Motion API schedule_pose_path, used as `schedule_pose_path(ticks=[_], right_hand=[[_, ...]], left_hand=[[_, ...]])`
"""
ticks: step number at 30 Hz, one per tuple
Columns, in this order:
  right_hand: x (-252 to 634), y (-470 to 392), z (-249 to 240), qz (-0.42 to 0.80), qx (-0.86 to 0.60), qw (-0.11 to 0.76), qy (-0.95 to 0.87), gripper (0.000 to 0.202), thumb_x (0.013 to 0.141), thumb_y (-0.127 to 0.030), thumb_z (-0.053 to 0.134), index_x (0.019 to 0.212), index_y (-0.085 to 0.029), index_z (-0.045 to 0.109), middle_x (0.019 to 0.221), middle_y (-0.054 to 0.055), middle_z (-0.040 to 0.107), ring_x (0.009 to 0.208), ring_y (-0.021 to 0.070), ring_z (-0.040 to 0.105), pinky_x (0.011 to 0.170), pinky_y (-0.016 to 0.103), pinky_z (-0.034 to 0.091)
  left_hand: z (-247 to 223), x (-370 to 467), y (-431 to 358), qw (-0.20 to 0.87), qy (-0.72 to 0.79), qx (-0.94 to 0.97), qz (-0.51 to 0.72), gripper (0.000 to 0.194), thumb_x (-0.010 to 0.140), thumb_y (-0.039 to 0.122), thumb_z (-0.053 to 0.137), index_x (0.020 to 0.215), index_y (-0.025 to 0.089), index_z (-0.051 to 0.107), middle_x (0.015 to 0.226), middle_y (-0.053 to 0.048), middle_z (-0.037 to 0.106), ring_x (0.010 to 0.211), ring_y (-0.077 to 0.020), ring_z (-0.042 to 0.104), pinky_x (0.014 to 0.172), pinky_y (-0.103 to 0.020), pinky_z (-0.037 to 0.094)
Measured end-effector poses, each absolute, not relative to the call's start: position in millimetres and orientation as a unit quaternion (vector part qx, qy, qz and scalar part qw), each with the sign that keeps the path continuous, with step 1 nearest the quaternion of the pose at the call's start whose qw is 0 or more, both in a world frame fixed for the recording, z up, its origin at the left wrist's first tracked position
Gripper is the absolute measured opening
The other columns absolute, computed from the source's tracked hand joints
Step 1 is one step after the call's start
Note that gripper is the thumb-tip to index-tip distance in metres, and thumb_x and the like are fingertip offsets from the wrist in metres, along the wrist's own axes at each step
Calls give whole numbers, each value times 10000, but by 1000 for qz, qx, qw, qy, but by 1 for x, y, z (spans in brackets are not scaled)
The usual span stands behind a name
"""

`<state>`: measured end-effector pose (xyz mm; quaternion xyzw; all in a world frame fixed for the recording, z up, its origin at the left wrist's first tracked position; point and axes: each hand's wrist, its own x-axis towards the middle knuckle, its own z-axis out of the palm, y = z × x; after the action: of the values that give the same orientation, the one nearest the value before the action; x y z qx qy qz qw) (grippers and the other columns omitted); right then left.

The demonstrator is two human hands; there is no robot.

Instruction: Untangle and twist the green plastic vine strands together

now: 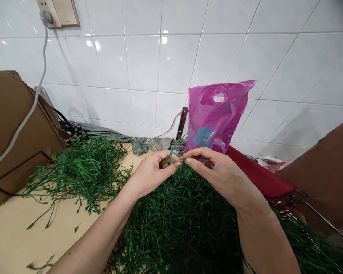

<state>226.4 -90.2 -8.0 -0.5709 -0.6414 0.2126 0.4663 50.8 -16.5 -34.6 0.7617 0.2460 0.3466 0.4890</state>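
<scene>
My left hand is closed, with a thin green plastic-looking stem pinched between thumb and fingers. Close by on its right is my right hand, its thumb and forefinger curved with a small gap between the tips and nothing visible in them. Both hands are held over a large heap of similar glossy green stems, tangled together, with small branching ends. A second pile of green stems lies to the left of my left hand.
A purple plastic bag stands upright behind my hands, before a white tiled wall. Cardboard boxes flank the work surface. A white cord hangs at left from a socket. Red material lies right.
</scene>
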Motion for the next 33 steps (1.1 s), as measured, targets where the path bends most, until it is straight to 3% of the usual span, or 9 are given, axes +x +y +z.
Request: schedule_pose_path(ticks=[4,7,10,14,19,25,30,33], right_hand=[[225,-87,-9,205,-582,476,-626,189,863,-371,615,785,-203,657,769,1,662,729,161,584,688,288,454],[235,-87,-10,127,-629,490,-590,185,851,-357,597,755,-205,637,712,0,638,675,166,574,643,293,449],[245,-92,-9,30,-668,464,-581,172,858,-331,582,776,-208,670,762,25,686,745,205,620,725,340,475],[237,-104,-2,-58,-630,454,-627,158,899,-331,617,979,-229,708,1001,56,735,963,252,649,911,416,472],[209,-110,1,25,-517,403,-755,170,911,-292,687,1081,-277,675,1164,54,691,1144,253,592,1006,413,455],[208,-103,-4,133,-519,384,-752,71,929,-178,628,940,-246,645,1019,23,699,984,203,639,885,341,490],[217,-100,-6,122,-531,367,-754,106,885,-135,647,914,-237,658,951,9,700,898,190,640,804,317,478],[218,-98,-7,112,-527,387,-748,131,869,-124,647,947,-228,665,911,2,696,846,173,634,768,294,477]], left_hand=[[-34,51,-16,494,268,747,355,200,863,341,632,965,169,630,694,46,459,631,-115,381,569,-232,301],[-33,49,-14,495,276,740,362,197,865,344,633,960,171,622,721,40,494,647,-114,406,593,-232,325],[-32,48,-14,468,289,751,365,174,865,341,630,930,179,627,716,42,496,638,-113,406,593,-236,324],[-29,47,-19,420,312,775,356,139,865,309,606,909,182,639,610,71,398,560,-105,335,524,-234,259],[-27,48,-22,411,293,782,365,67,834,240,590,857,179,605,622,74,406,567,-98,344,517,-228,259],[-25,47,-21,406,306,785,354,70,755,169,634,799,179,580,639,78,414,596,-95,358,541,-225,266],[-23,46,-21,453,269,784,329,106,802,235,641,773,178,557,644,76,399,595,-93,348,552,-228,271],[-25,46,-20,482,270,763,335,125,841,279,630,864,178,558,663,75,407,601,-98,355,553,-231,278]])
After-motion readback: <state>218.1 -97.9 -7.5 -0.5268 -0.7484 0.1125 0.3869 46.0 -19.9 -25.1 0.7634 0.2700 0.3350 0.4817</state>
